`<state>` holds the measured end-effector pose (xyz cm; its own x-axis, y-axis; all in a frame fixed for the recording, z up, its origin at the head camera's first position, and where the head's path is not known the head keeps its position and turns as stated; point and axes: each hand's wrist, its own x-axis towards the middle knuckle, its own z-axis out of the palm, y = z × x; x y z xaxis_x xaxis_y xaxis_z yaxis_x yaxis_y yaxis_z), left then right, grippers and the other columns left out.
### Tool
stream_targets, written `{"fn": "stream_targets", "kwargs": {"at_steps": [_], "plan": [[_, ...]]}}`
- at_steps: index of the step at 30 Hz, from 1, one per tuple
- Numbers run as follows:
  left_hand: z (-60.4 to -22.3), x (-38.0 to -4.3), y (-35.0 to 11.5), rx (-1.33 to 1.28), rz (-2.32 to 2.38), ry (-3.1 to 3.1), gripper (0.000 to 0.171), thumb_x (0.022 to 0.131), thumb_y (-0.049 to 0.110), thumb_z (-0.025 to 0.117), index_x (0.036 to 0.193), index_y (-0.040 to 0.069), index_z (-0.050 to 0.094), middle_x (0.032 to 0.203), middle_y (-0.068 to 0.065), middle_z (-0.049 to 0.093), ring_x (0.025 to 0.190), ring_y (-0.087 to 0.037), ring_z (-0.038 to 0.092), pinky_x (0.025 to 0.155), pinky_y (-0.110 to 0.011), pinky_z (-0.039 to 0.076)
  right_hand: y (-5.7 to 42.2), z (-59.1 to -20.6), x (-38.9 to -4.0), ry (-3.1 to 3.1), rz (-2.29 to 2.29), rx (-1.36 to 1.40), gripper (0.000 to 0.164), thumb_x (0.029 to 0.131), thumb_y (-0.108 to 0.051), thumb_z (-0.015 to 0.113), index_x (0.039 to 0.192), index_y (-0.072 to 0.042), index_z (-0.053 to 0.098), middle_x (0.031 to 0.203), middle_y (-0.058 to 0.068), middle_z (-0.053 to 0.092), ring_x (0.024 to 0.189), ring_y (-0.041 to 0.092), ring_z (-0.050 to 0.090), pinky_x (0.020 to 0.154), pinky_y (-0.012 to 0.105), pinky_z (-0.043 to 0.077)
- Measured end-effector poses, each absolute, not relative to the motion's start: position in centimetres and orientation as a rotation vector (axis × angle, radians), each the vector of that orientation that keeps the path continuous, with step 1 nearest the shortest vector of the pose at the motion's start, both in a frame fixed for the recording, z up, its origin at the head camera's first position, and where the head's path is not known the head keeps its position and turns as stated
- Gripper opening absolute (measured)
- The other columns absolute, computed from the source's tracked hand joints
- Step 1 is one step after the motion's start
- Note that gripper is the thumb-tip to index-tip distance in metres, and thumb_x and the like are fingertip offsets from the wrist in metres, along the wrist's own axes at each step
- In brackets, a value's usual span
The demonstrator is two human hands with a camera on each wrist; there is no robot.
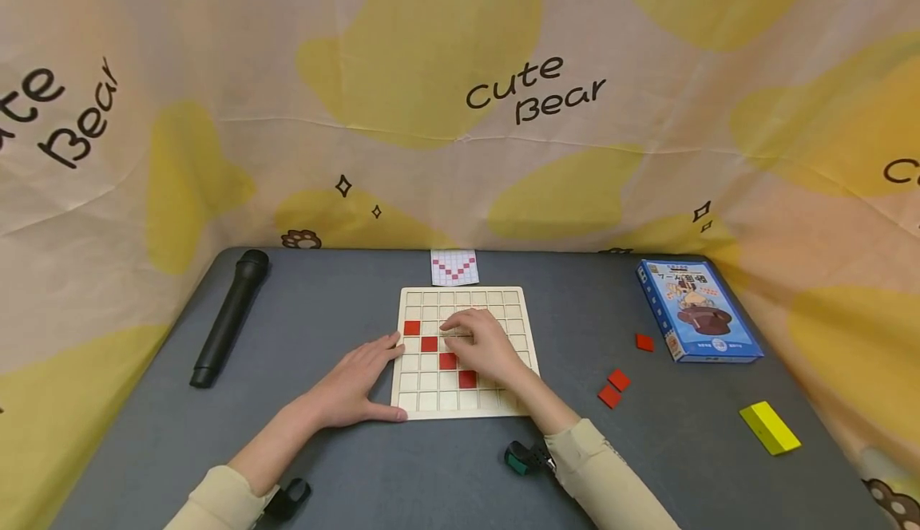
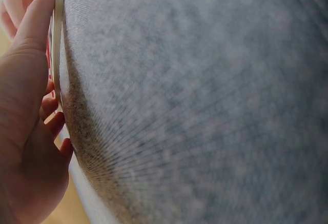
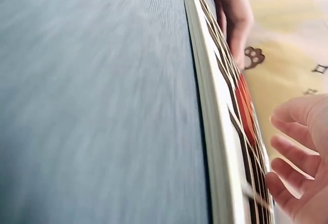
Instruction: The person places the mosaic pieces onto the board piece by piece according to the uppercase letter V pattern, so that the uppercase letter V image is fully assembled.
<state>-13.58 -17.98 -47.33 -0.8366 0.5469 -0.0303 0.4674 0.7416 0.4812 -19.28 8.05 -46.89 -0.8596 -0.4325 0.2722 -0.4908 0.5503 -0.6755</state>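
Note:
A pale gridded board [image 1: 427, 401] lies in the middle of the table in the head view. Several red square tiles, one of them a red tile [image 1: 429, 344], step diagonally down to the right across its cells. My left hand [image 1: 346, 386] rests along the board's left side, thumb at the near corner and fingertips at the edge. Over the middle of the grid is my right hand [image 1: 483, 346], fingers loosely bent. The right wrist view shows this hand's fingers [image 3: 294, 155] relaxed beside the board's face, nothing between them.
Behind the board lies a card with a pink stepped pattern [image 1: 454, 267]. Three loose red tiles [image 1: 619, 379] are on the right, near a blue box [image 1: 697, 310] and a yellow block [image 1: 770, 428]. A black microphone [image 1: 228, 318] lies on the left.

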Motion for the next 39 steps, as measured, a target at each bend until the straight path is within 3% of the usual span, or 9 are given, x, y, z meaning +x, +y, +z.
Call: {"fn": "stream_targets", "kwargs": {"at_steps": [12, 20, 34, 39], "plan": [[-47.4, -13.6, -17.9, 0.82, 0.682, 2.784, 0.104, 0.075, 0.068, 0.07, 0.15, 0.004, 0.035, 0.159, -0.012, 0.024, 0.144, -0.033, 0.023, 0.113, -0.055, 0.022, 14.5, -46.7, -17.7, -2.723, 1.208, 0.688, 0.013, 0.09, -0.015, 0.071, 0.102, -0.015, 0.076, 0.097, -0.008, 0.068, 0.08, 0.01, 0.059, 0.072, 0.03, 0.049], [-47.5, -13.7, -18.0, 0.818, 0.686, 2.777, 0.105, 0.075, 0.071, 0.068, 0.15, 0.005, 0.035, 0.159, -0.012, 0.023, 0.144, -0.033, 0.023, 0.112, -0.055, 0.022, 18.5, -46.7, -16.0, -2.737, 1.256, 0.6, 0.013, 0.09, -0.013, 0.07, 0.101, -0.015, 0.075, 0.084, -0.009, 0.066, 0.065, 0.008, 0.053, 0.058, 0.024, 0.045], [-47.6, -13.7, -18.0, 0.821, 0.688, 2.778, 0.104, 0.076, 0.069, 0.069, 0.151, 0.005, 0.034, 0.159, -0.012, 0.023, 0.145, -0.033, 0.023, 0.113, -0.055, 0.022, 25.6, -46.6, -13.5, -2.773, 1.049, 0.546, 0.014, 0.09, -0.012, 0.07, 0.103, -0.015, 0.074, 0.098, -0.007, 0.069, 0.072, 0.005, 0.055, 0.064, 0.026, 0.048], [-47.5, -13.7, -18.0, 0.82, 0.684, 2.777, 0.104, 0.076, 0.068, 0.07, 0.151, 0.005, 0.034, 0.159, -0.012, 0.023, 0.145, -0.033, 0.023, 0.113, -0.055, 0.022, 28.4, -46.3, -12.9, -2.809, 0.955, 0.499, 0.017, 0.09, -0.009, 0.07, 0.104, -0.016, 0.074, 0.101, -0.004, 0.07, 0.082, 0.01, 0.06, 0.071, 0.031, 0.052]]}}
